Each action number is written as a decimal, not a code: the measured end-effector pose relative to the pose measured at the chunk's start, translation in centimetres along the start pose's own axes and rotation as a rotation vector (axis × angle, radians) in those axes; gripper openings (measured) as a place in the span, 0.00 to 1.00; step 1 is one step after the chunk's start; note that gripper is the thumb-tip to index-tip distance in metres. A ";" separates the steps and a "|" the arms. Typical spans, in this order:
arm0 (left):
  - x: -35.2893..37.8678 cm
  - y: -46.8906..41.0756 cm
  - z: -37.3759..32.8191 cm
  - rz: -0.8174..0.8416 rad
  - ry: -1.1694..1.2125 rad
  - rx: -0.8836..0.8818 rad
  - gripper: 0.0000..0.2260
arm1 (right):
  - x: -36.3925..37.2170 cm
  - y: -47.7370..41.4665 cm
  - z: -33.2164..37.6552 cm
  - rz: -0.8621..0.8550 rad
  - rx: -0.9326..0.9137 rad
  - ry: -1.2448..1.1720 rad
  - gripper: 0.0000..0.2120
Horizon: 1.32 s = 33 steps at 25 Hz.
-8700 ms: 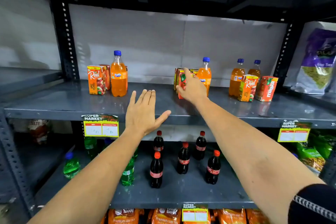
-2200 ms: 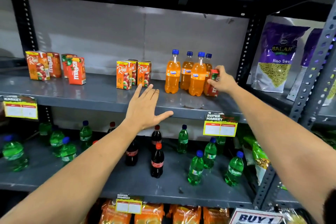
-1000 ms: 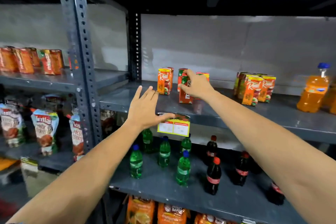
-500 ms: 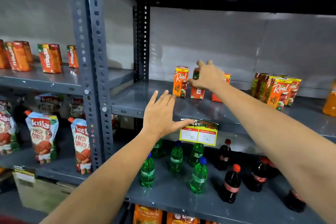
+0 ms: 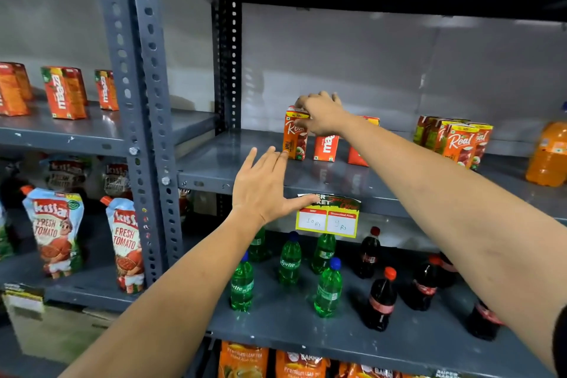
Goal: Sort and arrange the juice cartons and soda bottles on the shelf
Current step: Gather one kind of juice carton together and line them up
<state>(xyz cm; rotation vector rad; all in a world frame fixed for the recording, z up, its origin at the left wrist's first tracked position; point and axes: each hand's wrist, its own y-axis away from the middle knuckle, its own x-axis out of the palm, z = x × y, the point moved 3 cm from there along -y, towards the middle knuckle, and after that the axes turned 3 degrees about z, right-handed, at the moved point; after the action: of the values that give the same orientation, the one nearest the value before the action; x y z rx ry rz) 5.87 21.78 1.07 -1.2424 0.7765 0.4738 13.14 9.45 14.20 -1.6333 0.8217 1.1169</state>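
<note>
1. Resting on the top of a Maaza carton (image 5: pixel 326 148) at frame centre, the right hand (image 5: pixel 322 115) is seen with fingers curled; whether it is gripped cannot be told.
2. A Real carton (image 5: pixel 295 136) is stood touching at its left.
3. The left hand (image 5: pixel 266 189) is held open, empty, below.
4. Placement is judged underway; matching brands should be grouped next on the shelf (image 5: pixel 245 167).
</note>
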 end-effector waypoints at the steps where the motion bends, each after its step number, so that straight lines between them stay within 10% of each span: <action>1: -0.1 0.0 0.0 -0.003 -0.001 -0.002 0.51 | -0.3 0.7 -0.1 0.007 -0.011 0.001 0.23; 10: -1.2 0.1 -2.6 0.100 -0.057 -0.025 0.55 | -2.7 10.3 -8.5 0.055 -0.036 0.081 0.21; 21: -2.8 -4.8 -26.4 0.116 -0.048 0.092 0.55 | -2.7 20.0 -29.3 0.072 0.033 0.070 0.19; 33: -2.1 -5.9 -27.2 0.101 -0.089 0.061 0.58 | 0.0 16.7 -34.4 -0.055 0.157 -0.079 0.17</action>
<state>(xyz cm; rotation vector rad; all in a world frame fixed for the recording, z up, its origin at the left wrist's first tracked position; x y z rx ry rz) 1.42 -5.73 3.20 -1.1219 0.7745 0.5797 8.31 -28.47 12.87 -1.4640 0.7886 1.0450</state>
